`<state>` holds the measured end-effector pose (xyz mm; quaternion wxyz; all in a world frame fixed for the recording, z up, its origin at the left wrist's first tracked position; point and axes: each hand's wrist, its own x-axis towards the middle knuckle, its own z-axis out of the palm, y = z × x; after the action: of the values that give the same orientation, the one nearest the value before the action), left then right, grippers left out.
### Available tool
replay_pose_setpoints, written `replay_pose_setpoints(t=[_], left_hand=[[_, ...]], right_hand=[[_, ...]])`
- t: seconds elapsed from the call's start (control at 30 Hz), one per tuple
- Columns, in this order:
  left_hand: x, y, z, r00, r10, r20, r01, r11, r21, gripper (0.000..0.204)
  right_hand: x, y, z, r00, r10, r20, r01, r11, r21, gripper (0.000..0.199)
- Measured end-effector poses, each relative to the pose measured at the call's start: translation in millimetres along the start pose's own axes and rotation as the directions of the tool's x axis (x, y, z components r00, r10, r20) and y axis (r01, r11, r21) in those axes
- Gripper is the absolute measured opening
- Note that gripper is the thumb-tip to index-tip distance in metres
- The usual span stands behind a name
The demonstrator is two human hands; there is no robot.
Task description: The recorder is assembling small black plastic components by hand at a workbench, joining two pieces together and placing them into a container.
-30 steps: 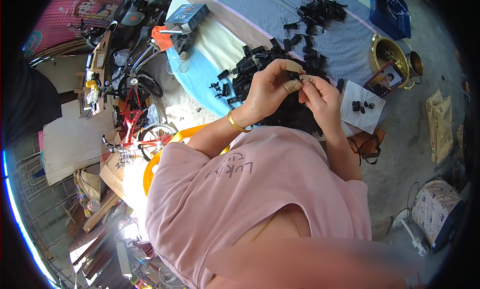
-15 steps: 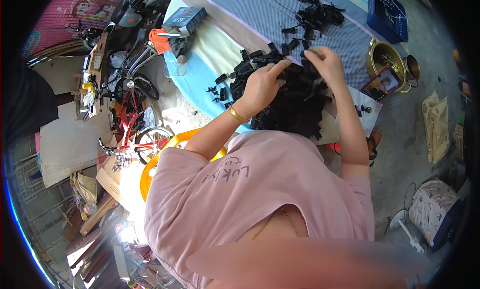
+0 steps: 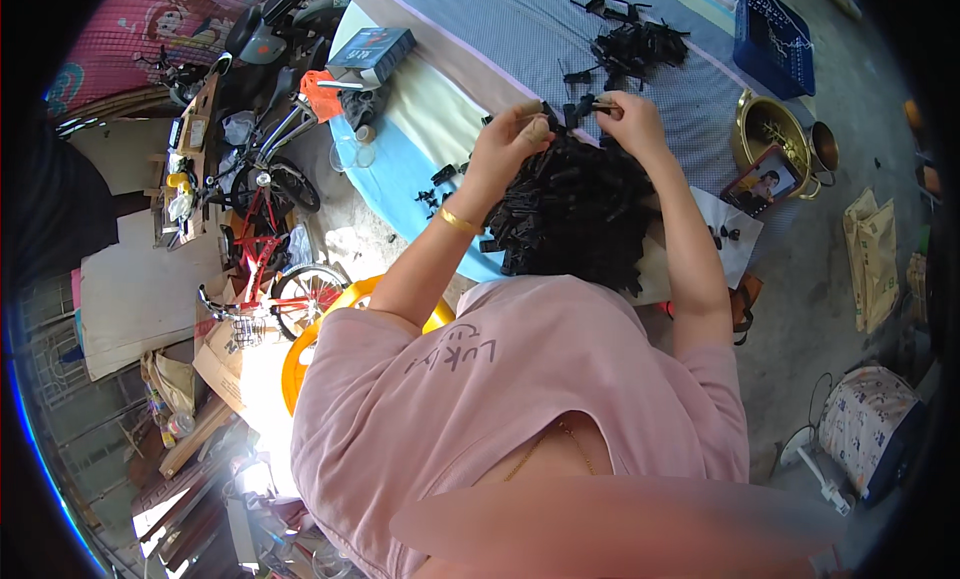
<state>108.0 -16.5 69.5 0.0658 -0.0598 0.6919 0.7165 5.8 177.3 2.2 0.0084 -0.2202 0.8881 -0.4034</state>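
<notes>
Mostly small, oblong black pieces (image 3: 575, 219), heaped densely on striped cloth (image 3: 430, 89).

Harsh daylight burns out a white patch left of the pink T-shirt (image 3: 520, 369), and the cardboard (image 3: 222, 364) beside it loses detail in the glare. Beyond the shirt, the worktop (image 3: 440, 79) is softly and evenly lit, but the black plastic parts (image 3: 575, 219) on it merge into a dark mass. Right of the shirt, the concrete floor (image 3: 790, 309) is dull grey. A smooth blurred oval covers the area below the shirt's neckline. Fisheye distortion bends straight edges near the black rim.
</notes>
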Motion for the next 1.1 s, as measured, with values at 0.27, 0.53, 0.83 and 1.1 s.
replay_pose_setpoints(t=[0.27,0.53,0.83,1.1], left_hand=[[15,0,-8,0.692,-0.146,0.707,0.552,0.737,-0.389,0.046],[-9,15,15,0.951,-0.084,0.296,0.180,0.932,-0.313,0.035],[-31,26,28,0.987,0.146,0.064,-0.156,0.968,0.196,0.030],[-41,36,27,0.978,0.199,0.060,-0.206,0.963,0.172,0.030]], right_hand=[[-57,-91,-48,0.920,-0.385,-0.066,0.387,0.872,0.299,0.014],[-81,-85,-41,0.999,0.032,-0.040,0.004,0.729,0.684,0.018],[-83,-94,-25,0.991,0.052,0.120,-0.122,0.695,0.709,0.016],[-92,-111,-27,0.995,0.085,0.056,-0.101,0.726,0.680,0.016]])
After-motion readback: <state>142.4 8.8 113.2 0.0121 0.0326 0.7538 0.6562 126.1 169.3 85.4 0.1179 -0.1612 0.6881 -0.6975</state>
